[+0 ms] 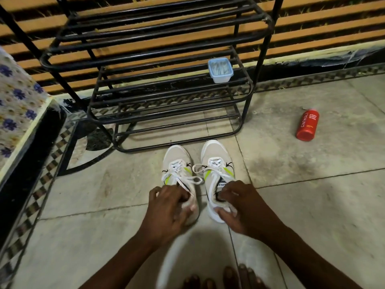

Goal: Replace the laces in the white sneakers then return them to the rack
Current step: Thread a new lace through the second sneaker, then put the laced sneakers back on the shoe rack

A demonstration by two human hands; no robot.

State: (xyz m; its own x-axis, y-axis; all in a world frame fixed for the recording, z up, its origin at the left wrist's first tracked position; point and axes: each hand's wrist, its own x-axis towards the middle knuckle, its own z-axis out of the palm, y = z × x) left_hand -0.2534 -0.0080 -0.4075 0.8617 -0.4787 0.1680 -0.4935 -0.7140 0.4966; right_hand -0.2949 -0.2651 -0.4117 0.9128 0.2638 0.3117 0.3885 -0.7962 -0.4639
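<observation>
Gripping each shoe at the heel, the left hand (170, 207) curls round the left sneaker (177, 163) while the right hand (239, 207) pinches the right sneaker (216, 161), thumb under, fingers in the opening. Both forearms reach forward. The laced pair stands side by side on the tiled floor (312, 205), just before the black rack (248, 105). A red bottle (308, 125) lies well off to the right.

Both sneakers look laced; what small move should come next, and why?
Probably lift both toward the rack: the left hand grips the heel of the left sneaker, the right hand that of the right sneaker, both laced, on the floor before it.
</observation>
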